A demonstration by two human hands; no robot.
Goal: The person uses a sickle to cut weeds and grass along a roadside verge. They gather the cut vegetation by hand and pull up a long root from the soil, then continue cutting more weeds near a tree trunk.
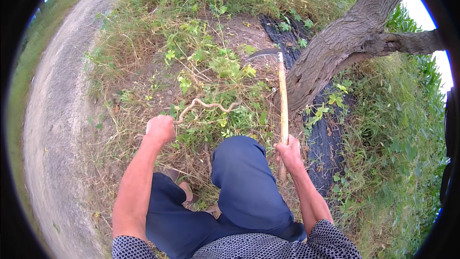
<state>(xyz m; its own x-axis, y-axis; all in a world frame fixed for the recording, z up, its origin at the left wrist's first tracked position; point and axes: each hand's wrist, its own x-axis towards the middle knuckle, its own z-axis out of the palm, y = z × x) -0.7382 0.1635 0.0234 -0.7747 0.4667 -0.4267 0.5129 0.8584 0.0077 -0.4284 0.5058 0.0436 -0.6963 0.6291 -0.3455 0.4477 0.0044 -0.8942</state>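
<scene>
My right hand [289, 154] is closed round the lower part of a long wooden handle, which belongs to a sickle [283, 100]. Its curved dark blade [262, 54] points left at the top, above the weeds and left of the tree trunk. In my left hand [161, 129], closed in a fist, is a crooked wooden stick [206, 104]. The stick winds out to the right over green leafy weeds [235, 120]. The fingers of my left hand are mostly turned away.
A thick tree trunk [330, 43] leans up to the right, with a side branch [414, 42]. Black ground sheeting [326, 148] runs beside its base. A grey gravel path [60, 115] curves along the left. Tall grass [383, 163] grows at the right. Dry stalks and vines cover the ground ahead.
</scene>
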